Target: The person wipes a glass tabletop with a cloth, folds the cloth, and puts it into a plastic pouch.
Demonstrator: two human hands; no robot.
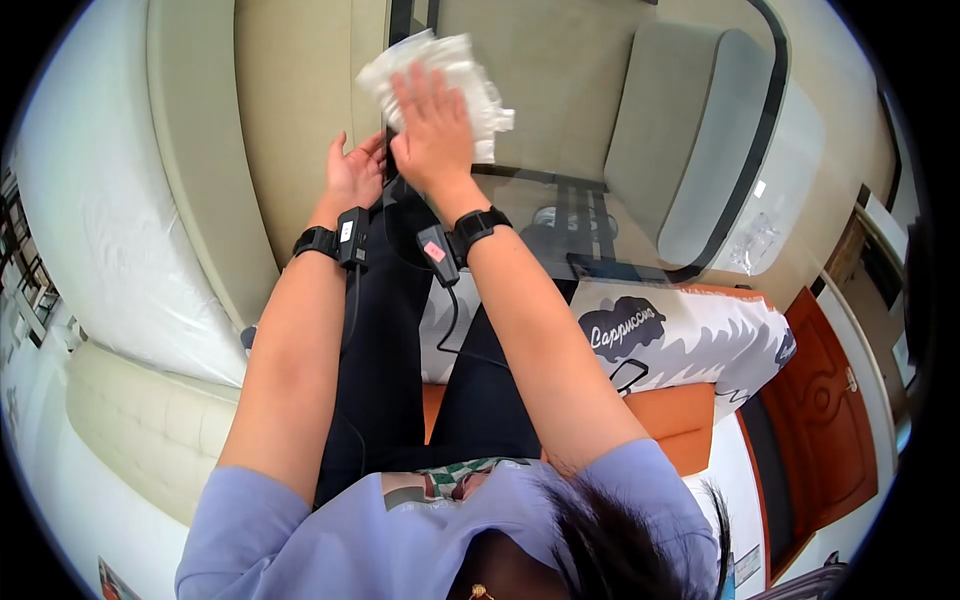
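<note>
A white, soft, folded diaper (pixel 482 88) with ruffled edges and a small tab on its right side lies on the glass tabletop (pixel 560 90), near its left edge. My right hand (pixel 437 135) rests flat on it, fingers stretched out and slightly blurred. Beside the table's dark left edge, my left hand (pixel 357 172) is open with the palm turned up and the thumb apart. It grips nothing that I can see; some fingertips reach behind the table edge. Each wrist wears a black strap with a small cabled box.
A cushion-like grey block (pixel 660 130) shows through the glass on the right. Clear crumpled plastic (pixel 752 245) lies to the right of the tabletop. A printed "Cappuccino" cover (pixel 690 330) drapes over an orange seat (pixel 670 425). A brown wooden door (pixel 825 410) stands far right.
</note>
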